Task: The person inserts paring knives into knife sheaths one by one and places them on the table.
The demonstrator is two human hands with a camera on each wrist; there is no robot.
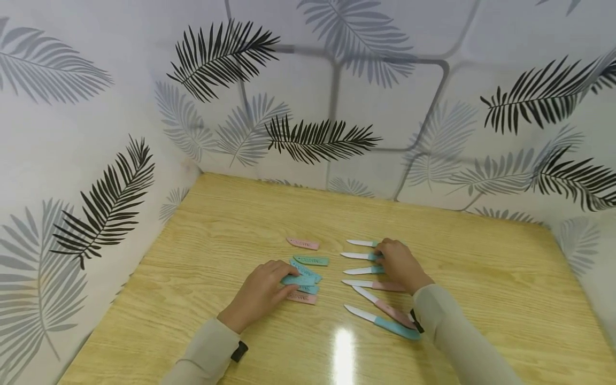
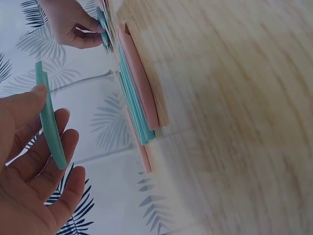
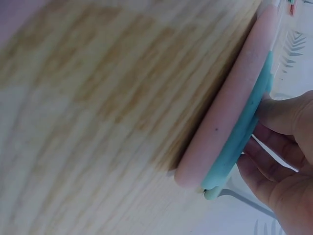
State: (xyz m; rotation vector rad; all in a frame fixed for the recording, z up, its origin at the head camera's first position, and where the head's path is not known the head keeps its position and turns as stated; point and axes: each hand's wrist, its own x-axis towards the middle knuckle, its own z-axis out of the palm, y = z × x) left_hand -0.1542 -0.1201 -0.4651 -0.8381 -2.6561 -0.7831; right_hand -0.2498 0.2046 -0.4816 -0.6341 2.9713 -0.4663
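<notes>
The left hand [image 1: 261,290] holds a teal sheath [image 2: 51,122] in a narrow grip, raised above the counter [image 1: 236,224] near the other sheaths [image 1: 312,261]. The right hand [image 1: 402,265] pinches a teal-handled knife [image 1: 371,256], positioned among further knives [image 1: 397,328] right of the sheaths.

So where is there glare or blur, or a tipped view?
Head view: a white glare streak on the table, low in the frame; left wrist view: scene tipped sideways, wood grain soft; right wrist view: also tipped, blurred pinkish patch at upper left.
</notes>
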